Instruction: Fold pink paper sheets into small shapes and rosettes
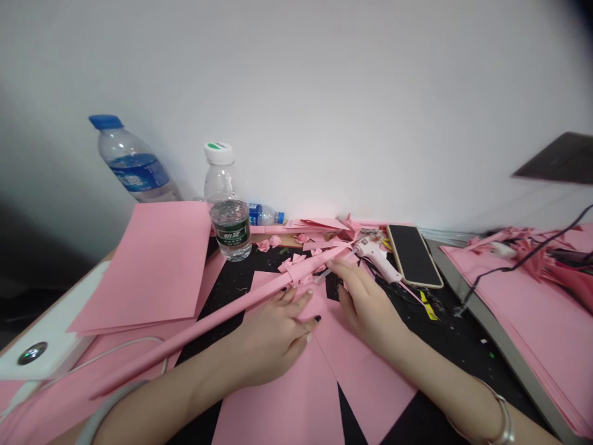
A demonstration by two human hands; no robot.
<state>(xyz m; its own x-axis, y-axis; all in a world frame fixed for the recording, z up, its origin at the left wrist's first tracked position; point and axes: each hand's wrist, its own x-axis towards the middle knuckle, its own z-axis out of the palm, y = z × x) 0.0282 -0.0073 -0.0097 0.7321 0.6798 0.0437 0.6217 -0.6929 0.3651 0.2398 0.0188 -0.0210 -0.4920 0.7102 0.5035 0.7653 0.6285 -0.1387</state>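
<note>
A long rolled pink paper tube point(227, 309) slants across the desk, with a wider paper band point(308, 266) wrapped round its upper part. My left hand point(273, 337) lies below this band, fingers stretched and apart, the upper fingertips touching the tube's lower edge. Close to the tube's far end is my right hand point(368, 303), its fingers bent and apart, index fingertip at the tube's edge. Beneath both hands lie flat pink paper sheets point(287, 405). A small clear piece point(320, 276) sits between the hands; its kind cannot be made out.
A white glue gun point(380, 259) and a phone point(414, 256) lie behind my right hand. Water bottles point(229, 216) stand along the wall. Pink sheets point(157, 266) are at left, and a paper stack point(523, 303) with a black cable point(514, 266) is at right. Folded scraps point(264, 245) lie beyond the tube.
</note>
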